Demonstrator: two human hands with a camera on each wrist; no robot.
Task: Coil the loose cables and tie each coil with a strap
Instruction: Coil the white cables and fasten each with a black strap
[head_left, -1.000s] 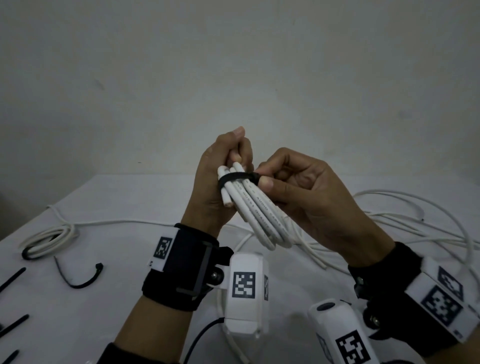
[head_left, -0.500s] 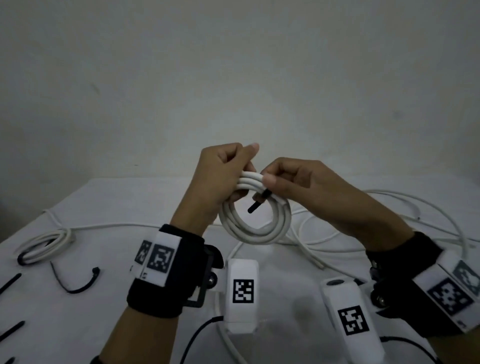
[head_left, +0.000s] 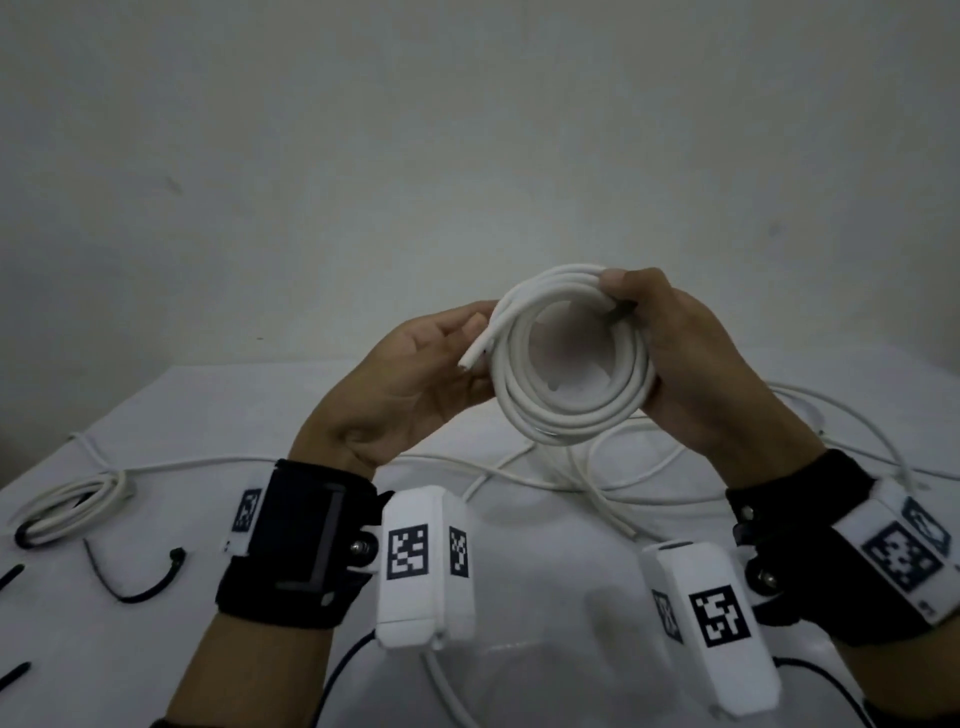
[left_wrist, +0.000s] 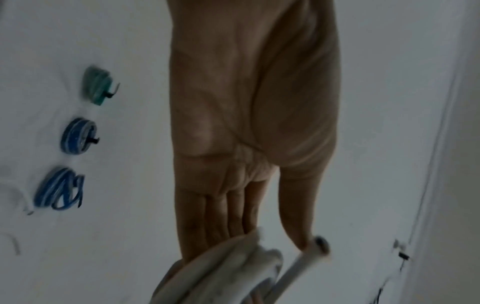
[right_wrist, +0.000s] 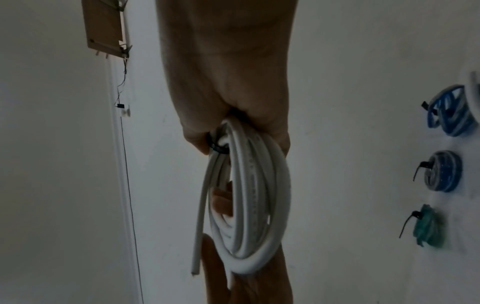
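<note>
The white coil (head_left: 571, 358) is held up above the worktop (head_left: 156, 415) between both hands. The right hand (head_left: 691, 364) grips its right side, fingers curled round the turns where a black strap (right_wrist: 217, 147) binds them. The left hand (head_left: 415, 379) lies flat, fingers straight, against the coil's left side beside the free cable end (head_left: 475, 356). Below, loose white cable (head_left: 597, 483) sprawls; at left lie a tied coil (head_left: 72, 506) and a spare strap (head_left: 140, 582). Blue coils (left_wrist: 64, 162) and a green one (left_wrist: 96, 86) sit farther off.
</note>
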